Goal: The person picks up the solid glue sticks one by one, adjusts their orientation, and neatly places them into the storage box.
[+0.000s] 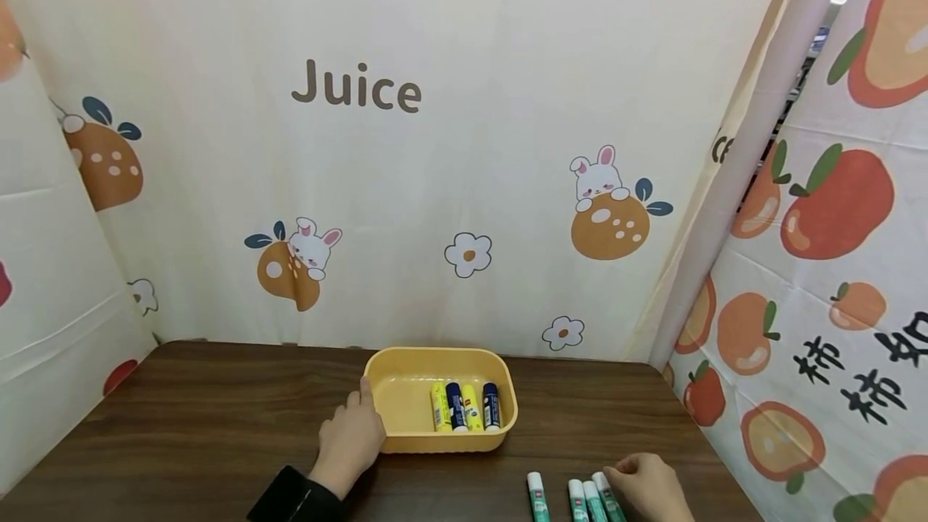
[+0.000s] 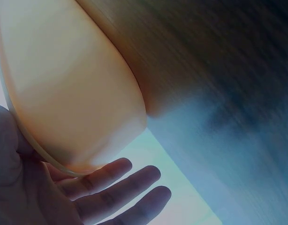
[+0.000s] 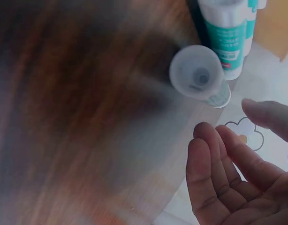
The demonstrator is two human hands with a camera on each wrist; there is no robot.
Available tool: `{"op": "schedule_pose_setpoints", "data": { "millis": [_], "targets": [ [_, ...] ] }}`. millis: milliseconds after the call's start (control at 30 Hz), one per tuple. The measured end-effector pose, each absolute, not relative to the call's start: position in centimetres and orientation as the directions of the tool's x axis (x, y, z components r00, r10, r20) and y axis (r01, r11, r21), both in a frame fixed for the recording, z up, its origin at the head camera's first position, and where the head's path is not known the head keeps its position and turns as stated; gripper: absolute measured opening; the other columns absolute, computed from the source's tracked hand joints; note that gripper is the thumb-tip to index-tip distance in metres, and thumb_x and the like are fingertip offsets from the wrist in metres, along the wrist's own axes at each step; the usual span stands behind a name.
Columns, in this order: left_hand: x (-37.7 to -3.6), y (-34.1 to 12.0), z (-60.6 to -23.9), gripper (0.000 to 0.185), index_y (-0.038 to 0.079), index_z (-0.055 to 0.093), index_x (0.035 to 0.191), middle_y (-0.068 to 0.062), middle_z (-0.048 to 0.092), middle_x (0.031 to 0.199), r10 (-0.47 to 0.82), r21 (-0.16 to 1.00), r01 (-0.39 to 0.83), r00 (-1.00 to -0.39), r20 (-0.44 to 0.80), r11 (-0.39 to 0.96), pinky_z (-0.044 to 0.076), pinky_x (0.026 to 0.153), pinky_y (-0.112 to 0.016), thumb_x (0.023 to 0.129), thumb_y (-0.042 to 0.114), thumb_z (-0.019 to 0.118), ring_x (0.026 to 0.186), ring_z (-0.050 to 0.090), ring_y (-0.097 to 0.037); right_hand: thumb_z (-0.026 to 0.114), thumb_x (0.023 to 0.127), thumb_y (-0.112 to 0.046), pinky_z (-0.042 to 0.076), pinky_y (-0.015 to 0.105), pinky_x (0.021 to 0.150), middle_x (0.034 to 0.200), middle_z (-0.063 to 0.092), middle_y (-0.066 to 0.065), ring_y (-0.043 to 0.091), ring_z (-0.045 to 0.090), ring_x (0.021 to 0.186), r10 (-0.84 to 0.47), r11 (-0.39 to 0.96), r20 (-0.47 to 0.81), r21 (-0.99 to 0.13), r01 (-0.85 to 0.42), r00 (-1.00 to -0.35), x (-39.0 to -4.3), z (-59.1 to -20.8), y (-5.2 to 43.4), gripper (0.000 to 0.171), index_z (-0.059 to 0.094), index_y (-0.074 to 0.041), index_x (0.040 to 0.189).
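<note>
My left hand (image 1: 353, 435) rests at the left side of a yellow plastic tray (image 1: 406, 443), a finger touching its rim. In the left wrist view, the other fingers (image 2: 118, 199) stretch loosely beside the tray's outer wall (image 2: 83, 93). Inside the tray lie yellow glue sticks (image 1: 440, 407) and navy ones (image 1: 491, 407). My right hand (image 1: 648, 486) is beside the rightmost of several green, white-capped glue sticks (image 1: 609, 498). The right wrist view shows its fingers bent slightly, with a gap between them and the nearest glue stick (image 3: 195, 72).
One green glue stick (image 1: 538, 498) lies apart, left of the others. The brown wooden table (image 1: 217, 417) ends at a printed curtain (image 1: 471, 184) behind. More printed cloth hangs along the left side and the right side (image 1: 797, 304).
</note>
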State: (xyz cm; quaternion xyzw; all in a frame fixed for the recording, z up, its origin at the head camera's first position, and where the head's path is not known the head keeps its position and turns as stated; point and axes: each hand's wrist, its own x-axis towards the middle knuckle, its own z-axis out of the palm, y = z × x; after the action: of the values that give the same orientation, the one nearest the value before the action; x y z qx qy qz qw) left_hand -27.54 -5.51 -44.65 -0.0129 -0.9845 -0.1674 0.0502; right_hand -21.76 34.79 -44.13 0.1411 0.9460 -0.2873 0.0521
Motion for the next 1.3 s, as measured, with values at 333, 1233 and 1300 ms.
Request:
{"op": "schedule_pose_setpoints", "data": {
  "millis": [333, 1233, 1300],
  "targets": [
    [-27.4, -5.5, -44.9, 0.057, -0.013, 0.033, 0.138, -0.025, 0.056, 0.116, 0.000, 0.329, 0.047, -0.990, 0.142, 0.943, 0.048, 0.063, -0.048, 0.090, 0.015, 0.047, 0.084, 0.059, -0.035, 0.068, 0.081, -0.032, 0.048, 0.036, 0.062, 0.074, 0.065, 0.001, 0.016, 0.057, 0.069, 0.220, 0.804, -0.280, -0.490, 0.336, -0.934, -21.3, -44.7, 35.1, 0.030, 0.070, -0.002, 0.080],
    [-27.4, -5.4, -44.6, 0.057, -0.012, 0.032, 0.139, -0.026, 0.055, 0.116, 0.002, 0.348, 0.037, -0.995, 0.101, 0.937, 0.047, 0.063, -0.048, 0.091, 0.015, 0.046, 0.085, 0.058, -0.036, 0.068, 0.080, -0.023, 0.048, 0.030, 0.054, 0.070, 0.066, 0.001, 0.014, 0.060, 0.060, 0.241, 0.758, -0.210, -0.568, 0.319, -0.947, -22.4, -42.6, 33.8, 0.024, 0.071, 0.001, 0.078],
    [-27.4, -5.4, -44.6, 0.057, -0.012, 0.032, 0.139, -0.026, 0.055, 0.116, 0.000, 0.350, 0.035, -0.995, 0.100, 0.936, 0.048, 0.064, -0.048, 0.091, 0.015, 0.046, 0.085, 0.058, -0.036, 0.067, 0.081, -0.022, 0.048, 0.031, 0.054, 0.070, 0.066, 0.001, 0.014, 0.060, 0.059, 0.234, 0.761, -0.192, -0.574, 0.302, -0.953, -22.7, -42.0, 33.3, 0.023, 0.072, 0.000, 0.079]
  ]
}}
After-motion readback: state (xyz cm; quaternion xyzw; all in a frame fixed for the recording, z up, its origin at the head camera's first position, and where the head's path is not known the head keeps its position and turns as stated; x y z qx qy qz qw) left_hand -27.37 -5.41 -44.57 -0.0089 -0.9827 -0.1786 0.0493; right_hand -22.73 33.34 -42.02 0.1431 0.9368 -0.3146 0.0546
